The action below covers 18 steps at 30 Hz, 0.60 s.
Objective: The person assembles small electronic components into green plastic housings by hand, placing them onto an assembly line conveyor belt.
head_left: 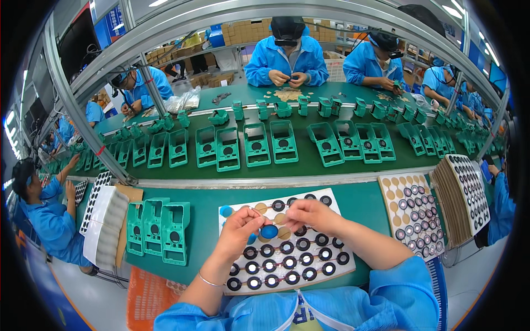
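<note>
My left hand (242, 229) pinches a small round blue disc (269, 231) at its edge, above a white sheet (309, 279). Close beside the disc, my right hand (310, 215) has thumb and fingers pressed together; whatever is between them is too small to make out. Rows of round black discs (287, 247) with pale centres lie on the sheet, thin reddish wires running between them. Some tan round spots (284, 233) show under my hands, and another blue disc (226, 211) lies at the sheet's far left corner.
Left of the sheet stand three green plastic housings (175, 234). A board of tan and dark discs (413, 215) and a stack of sheets (461, 198) are at right. Beyond a metal rail, a green conveyor (276, 170) carries more housings. Several co-workers in blue (287, 58) sit opposite.
</note>
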Each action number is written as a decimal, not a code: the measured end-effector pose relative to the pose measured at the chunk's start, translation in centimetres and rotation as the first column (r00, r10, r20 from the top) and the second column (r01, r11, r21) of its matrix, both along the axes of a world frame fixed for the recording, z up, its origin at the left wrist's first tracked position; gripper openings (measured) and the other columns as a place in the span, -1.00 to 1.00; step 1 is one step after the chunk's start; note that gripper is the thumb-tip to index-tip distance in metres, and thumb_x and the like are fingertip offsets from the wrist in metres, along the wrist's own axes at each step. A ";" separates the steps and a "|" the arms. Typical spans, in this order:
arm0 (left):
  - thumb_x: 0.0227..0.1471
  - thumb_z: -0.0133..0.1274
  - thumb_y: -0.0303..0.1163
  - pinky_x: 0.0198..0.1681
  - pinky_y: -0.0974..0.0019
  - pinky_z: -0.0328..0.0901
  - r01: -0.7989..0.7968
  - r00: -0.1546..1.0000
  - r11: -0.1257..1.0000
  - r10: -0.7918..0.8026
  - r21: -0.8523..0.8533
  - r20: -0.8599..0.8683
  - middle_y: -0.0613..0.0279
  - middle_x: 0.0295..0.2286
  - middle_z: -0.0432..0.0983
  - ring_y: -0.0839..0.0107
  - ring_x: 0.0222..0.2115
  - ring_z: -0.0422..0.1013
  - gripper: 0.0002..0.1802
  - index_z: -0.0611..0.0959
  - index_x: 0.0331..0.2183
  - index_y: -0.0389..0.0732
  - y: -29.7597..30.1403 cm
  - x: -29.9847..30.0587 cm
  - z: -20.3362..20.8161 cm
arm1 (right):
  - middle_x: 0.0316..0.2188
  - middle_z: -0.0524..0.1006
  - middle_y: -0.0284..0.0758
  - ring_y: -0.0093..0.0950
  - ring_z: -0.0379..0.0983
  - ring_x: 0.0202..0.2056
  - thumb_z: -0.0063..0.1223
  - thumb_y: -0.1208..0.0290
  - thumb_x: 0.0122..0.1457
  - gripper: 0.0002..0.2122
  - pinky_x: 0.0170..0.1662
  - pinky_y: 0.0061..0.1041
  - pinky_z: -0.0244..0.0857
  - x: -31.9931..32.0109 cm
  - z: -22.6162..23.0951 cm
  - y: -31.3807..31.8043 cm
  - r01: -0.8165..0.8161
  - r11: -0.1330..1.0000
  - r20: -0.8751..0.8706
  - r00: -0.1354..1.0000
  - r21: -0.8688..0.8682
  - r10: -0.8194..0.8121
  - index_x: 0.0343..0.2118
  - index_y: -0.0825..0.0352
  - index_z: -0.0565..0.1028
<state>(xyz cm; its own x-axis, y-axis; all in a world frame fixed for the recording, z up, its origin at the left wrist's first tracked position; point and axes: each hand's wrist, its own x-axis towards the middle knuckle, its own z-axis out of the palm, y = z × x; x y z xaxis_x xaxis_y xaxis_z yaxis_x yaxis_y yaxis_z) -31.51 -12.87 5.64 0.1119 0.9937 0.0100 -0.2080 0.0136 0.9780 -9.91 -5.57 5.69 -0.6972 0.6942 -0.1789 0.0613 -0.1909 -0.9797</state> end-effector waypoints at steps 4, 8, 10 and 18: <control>0.00 0.05 -0.46 -0.23 0.44 0.22 0.010 0.983 1.000 -0.010 0.002 0.183 0.19 -0.42 0.50 0.49 -0.37 0.37 -0.92 0.49 -0.41 -0.24 -0.4 0.9 1.6 | -0.22 0.47 -0.13 -0.37 0.44 -0.15 -0.11 0.22 0.20 -0.67 -0.10 -0.47 0.38 -1.4 0.2 -1.0 -0.395 0.788 -0.399 0.893 -0.472 0.208 -0.18 0.45 0.38; -0.01 0.05 -0.48 -0.20 0.42 0.23 0.015 0.983 0.997 -0.029 0.078 0.181 0.22 -0.41 0.49 0.49 -0.36 0.36 -0.91 0.51 -0.39 -0.28 -0.3 1.3 1.8 | -0.21 0.46 -0.16 -0.40 0.43 -0.13 -0.04 0.36 0.17 -0.73 -0.05 -0.44 0.36 -1.3 0.2 -0.7 -0.441 0.834 -0.499 0.832 -0.331 0.242 -0.17 0.45 0.36; -0.01 0.05 -0.48 -0.19 0.43 0.23 -0.029 0.998 0.987 0.020 0.158 0.059 0.24 -0.41 0.48 0.52 -0.36 0.36 -0.90 0.52 -0.38 -0.29 -0.3 1.3 1.9 | -0.21 0.46 -0.19 -0.42 0.43 -0.15 0.01 0.42 0.13 -0.74 -0.06 -0.46 0.35 -0.7 0.4 -0.5 -0.391 0.863 -0.417 0.876 -0.320 0.243 -0.17 0.44 0.36; -0.01 0.07 -0.43 -0.34 0.52 0.22 -0.078 0.997 0.996 0.077 -0.041 -0.010 0.27 -0.44 0.50 0.59 -0.46 0.32 -0.87 0.58 -0.39 -0.30 -1.0 1.4 1.6 | -0.22 0.47 -0.35 -0.52 0.36 -0.22 0.17 0.49 -0.02 -0.67 -0.10 -0.54 0.26 -0.1 2.3 -1.4 -0.084 0.818 0.109 0.994 0.569 0.026 -0.14 0.27 0.44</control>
